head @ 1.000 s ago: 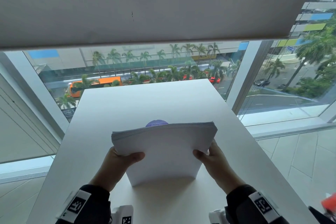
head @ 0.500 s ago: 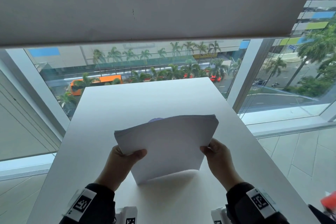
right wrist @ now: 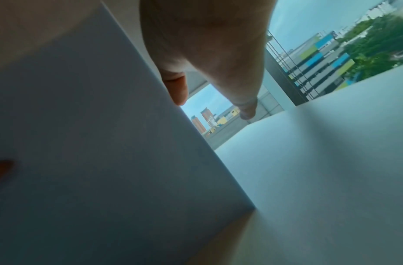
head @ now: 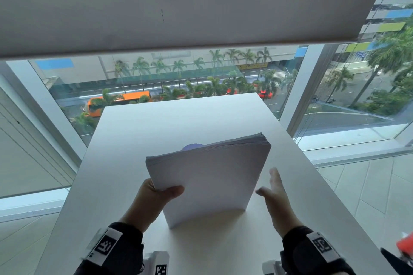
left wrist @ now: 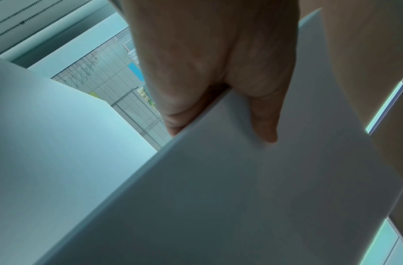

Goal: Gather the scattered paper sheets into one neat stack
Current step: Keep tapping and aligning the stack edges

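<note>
Paper stack [head: 210, 176] stands on edge on white worktop [head: 138, 131], tilted. Left hand [head: 154, 198] grips its left side w/ thumb in front. Right hand [head: 276, 198] off the stack, just beside its right edge, fingers straight.

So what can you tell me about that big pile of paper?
The paper stack is thick, made of many plain white sheets with their edges nearly lined up. It stands tilted on its bottom edge on the white table, leaning away from the person. The left hand grips its left side, thumb across the front. The right hand is open beside its right edge; whether it touches is unclear. Something purple peeks out behind the top.
</note>
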A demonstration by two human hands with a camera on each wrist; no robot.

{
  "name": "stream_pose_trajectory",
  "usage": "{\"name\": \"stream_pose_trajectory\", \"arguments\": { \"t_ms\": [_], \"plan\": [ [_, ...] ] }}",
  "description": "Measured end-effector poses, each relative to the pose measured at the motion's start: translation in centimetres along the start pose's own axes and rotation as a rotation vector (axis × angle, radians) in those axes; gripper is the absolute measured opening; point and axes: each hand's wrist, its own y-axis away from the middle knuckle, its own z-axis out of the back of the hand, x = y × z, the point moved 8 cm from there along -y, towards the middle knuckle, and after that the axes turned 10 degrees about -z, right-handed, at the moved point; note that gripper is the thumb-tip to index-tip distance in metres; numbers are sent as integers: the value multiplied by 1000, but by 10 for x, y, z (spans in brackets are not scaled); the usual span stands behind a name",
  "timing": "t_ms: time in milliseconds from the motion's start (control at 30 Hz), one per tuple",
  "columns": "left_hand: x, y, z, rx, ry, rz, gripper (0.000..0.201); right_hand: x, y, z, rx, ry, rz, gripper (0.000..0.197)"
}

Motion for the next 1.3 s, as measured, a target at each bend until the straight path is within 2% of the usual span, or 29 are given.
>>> {"name": "stream_pose_trajectory", "arguments": {
  "t_ms": [33,100,167,200,300,400,467,600,700,800,833,933,967,1033,1067,1200,1300],
  "plan": [
    [1,0,0,1,7,1,22,-4,-1,-1,0,-3,-16,100],
    [1,-1,-1,5,23,1,22,-16,-2,-17,111,8,-33,95],
    [1,-1,-1,11,26,0,21,-27,2,-40,276,4,-85,75],
    [1,-1,-1,11,20,2,21,-30,4,-46,314,-3,-85,70],
    [2,-1,0,8,2,9,20,-29,4,-49,308,-55,-53,80],
    [3,-1,2,-1,-7,12,19,-18,10,-52,366,-40,-51,63],
    [2,0,3,6,-10,5,20,3,14,-47,362,-86,31,59],
    [-10,1,1,0,-16,-40,23,63,27,-31,332,-222,235,69],
    [-27,0,1,-42,15,-104,21,106,45,-30,339,-214,347,56],
    [-43,-3,1,-84,61,-152,22,129,59,-32,332,-237,391,49],
    [-47,-5,2,-97,60,-168,21,134,62,-33,315,-223,412,48],
    [-54,-10,5,-139,43,-198,27,145,68,-36,181,-12,514,70],
    [-55,-11,6,-148,43,-197,28,147,68,-34,122,43,532,71],
    [-53,-12,7,-141,40,-186,29,148,61,-25,4,73,507,65],
    [-52,-12,7,-127,37,-177,29,146,57,-23,-1,45,469,65],
    [-42,-7,6,-68,11,-141,31,124,42,-23,93,38,294,66],
    [-33,-5,8,-69,13,-126,35,108,40,-28,162,60,236,56]
  ]
}}
